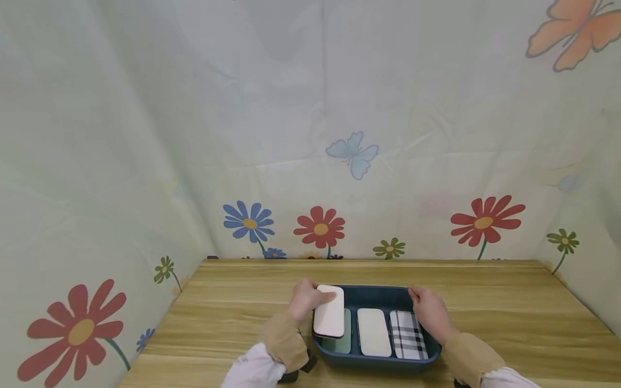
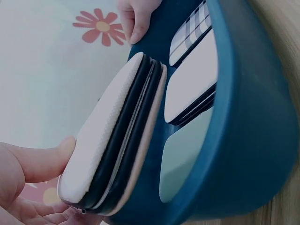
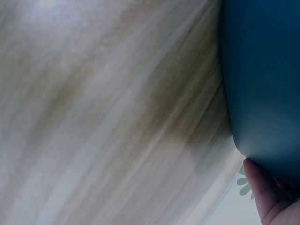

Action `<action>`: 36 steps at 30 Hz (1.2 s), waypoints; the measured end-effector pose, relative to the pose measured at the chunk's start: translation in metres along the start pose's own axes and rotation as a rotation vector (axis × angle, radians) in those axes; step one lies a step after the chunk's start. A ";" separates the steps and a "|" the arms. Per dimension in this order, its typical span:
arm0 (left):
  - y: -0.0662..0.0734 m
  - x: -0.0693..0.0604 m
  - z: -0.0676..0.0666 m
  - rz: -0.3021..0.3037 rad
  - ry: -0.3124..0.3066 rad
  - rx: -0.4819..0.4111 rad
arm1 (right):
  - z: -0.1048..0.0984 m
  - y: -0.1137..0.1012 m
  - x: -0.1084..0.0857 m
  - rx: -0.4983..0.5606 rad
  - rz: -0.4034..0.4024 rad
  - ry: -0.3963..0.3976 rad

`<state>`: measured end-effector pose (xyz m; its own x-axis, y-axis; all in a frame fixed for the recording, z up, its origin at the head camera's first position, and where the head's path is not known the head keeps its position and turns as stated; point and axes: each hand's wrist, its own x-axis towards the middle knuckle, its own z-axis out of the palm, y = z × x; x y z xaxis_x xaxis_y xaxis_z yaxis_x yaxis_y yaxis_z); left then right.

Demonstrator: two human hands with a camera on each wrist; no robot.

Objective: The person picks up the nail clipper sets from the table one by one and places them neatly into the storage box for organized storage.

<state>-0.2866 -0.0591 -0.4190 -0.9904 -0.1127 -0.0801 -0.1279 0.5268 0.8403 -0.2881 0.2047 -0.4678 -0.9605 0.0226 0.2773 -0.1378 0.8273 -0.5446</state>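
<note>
My left hand pinches a flat white case with rounded corners, thumb on its pale face. In the left wrist view this case shows black edges with a zip-like seam and a pinkish back. It is tilted above the left end of a dark blue bin. My right hand grips the bin's rim at the far right corner, a finger outside the wall. Inside the bin lie a green case, partly hidden by the held one, a cream case and a black-and-white plaid case.
The bin stands on a wood-grain table near its front edge. A pale curtain with flowers and butterflies hangs behind the table and along its sides. A dark object shows below my left cuff.
</note>
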 end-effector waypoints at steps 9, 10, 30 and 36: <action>0.001 0.002 0.006 -0.006 -0.009 0.045 | -0.001 -0.002 0.002 -0.006 0.002 -0.008; 0.001 0.002 0.006 -0.002 -0.010 0.048 | -0.001 -0.002 0.002 -0.006 0.006 -0.012; 0.011 0.006 0.015 0.018 -0.058 0.201 | 0.002 -0.004 0.007 -0.029 0.022 -0.003; 0.012 0.005 0.020 0.032 -0.079 0.275 | 0.002 -0.004 0.007 -0.025 0.027 -0.001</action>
<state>-0.2943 -0.0363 -0.4202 -0.9937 -0.0324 -0.1068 -0.0958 0.7393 0.6666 -0.2949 0.2006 -0.4657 -0.9641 0.0442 0.2617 -0.1058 0.8404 -0.5315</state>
